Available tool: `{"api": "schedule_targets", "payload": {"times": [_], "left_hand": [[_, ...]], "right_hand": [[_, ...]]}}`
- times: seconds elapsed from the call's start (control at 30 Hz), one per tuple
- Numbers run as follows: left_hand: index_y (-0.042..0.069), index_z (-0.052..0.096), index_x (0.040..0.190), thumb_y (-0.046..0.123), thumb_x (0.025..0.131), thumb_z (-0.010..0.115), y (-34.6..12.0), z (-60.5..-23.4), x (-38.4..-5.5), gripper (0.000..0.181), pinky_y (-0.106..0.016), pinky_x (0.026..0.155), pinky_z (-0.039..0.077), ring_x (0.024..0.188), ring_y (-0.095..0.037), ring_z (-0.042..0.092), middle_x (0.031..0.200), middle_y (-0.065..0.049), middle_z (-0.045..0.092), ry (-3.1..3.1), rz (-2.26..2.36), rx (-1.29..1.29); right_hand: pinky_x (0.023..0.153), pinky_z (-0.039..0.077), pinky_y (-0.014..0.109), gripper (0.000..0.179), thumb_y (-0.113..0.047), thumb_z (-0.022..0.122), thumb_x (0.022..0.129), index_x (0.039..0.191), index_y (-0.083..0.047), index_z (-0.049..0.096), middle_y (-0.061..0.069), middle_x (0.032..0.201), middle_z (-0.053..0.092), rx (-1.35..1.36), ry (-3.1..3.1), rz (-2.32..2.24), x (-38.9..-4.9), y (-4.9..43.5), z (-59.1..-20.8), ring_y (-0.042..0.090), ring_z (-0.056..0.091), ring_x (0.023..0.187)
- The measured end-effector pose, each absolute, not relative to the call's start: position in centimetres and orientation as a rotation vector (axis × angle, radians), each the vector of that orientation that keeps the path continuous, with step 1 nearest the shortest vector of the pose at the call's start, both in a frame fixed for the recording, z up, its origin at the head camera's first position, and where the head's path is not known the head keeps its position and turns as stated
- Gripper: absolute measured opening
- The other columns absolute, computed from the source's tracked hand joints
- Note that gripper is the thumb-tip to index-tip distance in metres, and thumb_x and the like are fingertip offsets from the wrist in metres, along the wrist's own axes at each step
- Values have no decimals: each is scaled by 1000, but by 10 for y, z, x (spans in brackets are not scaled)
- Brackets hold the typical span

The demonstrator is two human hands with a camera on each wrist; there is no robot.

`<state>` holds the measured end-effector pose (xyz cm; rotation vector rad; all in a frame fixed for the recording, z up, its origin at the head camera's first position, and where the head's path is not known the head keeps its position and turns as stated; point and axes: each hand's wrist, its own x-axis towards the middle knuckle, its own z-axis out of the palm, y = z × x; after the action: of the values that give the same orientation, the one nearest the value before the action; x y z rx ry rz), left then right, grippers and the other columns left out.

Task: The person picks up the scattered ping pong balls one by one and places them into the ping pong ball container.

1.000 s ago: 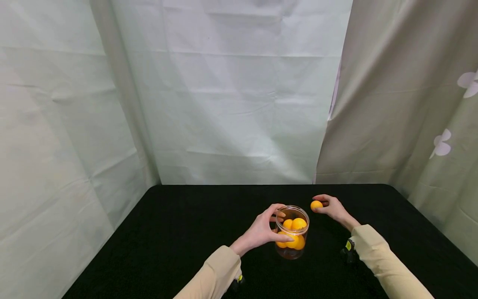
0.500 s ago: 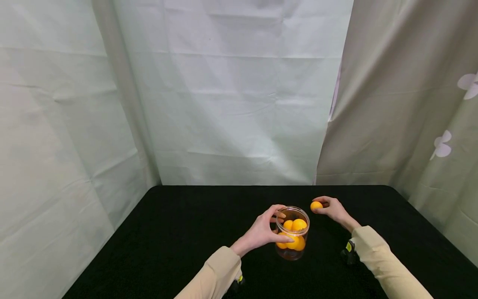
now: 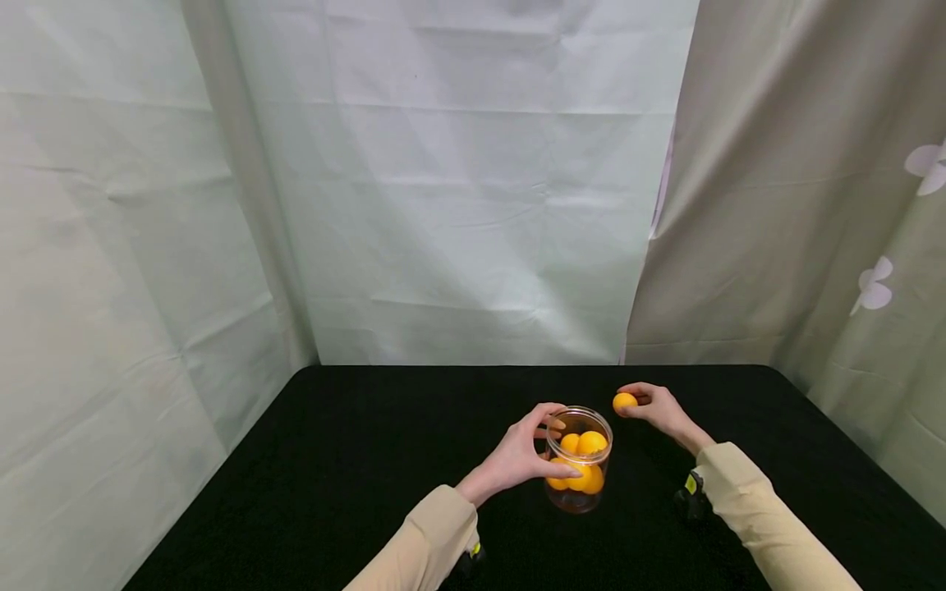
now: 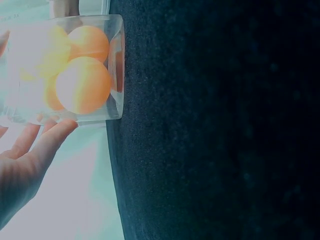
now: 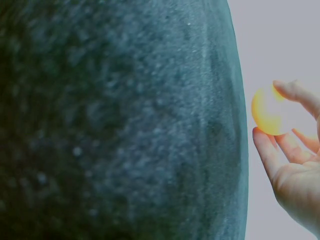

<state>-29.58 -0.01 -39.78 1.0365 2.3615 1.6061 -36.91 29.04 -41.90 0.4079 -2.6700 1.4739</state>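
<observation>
My left hand (image 3: 515, 455) grips a clear open-topped jar (image 3: 579, 502) from its left side, thumb across the front and fingers round the back. Inside the jar lie several orange ping-pong balls (image 3: 591, 444), seen through its wall in the left wrist view, where the jar's base is close to the black surface. To the right of the jar, my right hand (image 3: 663, 413) pinches a single orange ping-pong ball (image 3: 624, 402) between thumb and fingertips. The right wrist view shows that ball (image 5: 267, 112) held out at the fingertips, with part of it washed out by glare.
A black-covered table (image 3: 384, 460) lies under both hands. Pale curtains (image 3: 473, 246) hang behind its far edge and at the left. A beige curtain (image 3: 754, 205) with flower shapes hangs at the right.
My right hand has risen very slightly with its ball, a little toward the jar. The left hand and the jar stay where they were.
</observation>
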Motion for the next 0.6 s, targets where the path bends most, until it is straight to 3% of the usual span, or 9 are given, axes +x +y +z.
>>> {"api": "schedule_targets", "payload": {"times": [0.6], "left_hand": [[28,37,129,26,72,75,-1,-398,-298,68,-29,75,45,103,-19,46,119,-3,44,2342,1607,1061]], "right_hand": [[74,48,37,39,-13,64,85,115,8,52,20,105,55,550,-2635,1470,-361,279,-402,28,55,88]]}}
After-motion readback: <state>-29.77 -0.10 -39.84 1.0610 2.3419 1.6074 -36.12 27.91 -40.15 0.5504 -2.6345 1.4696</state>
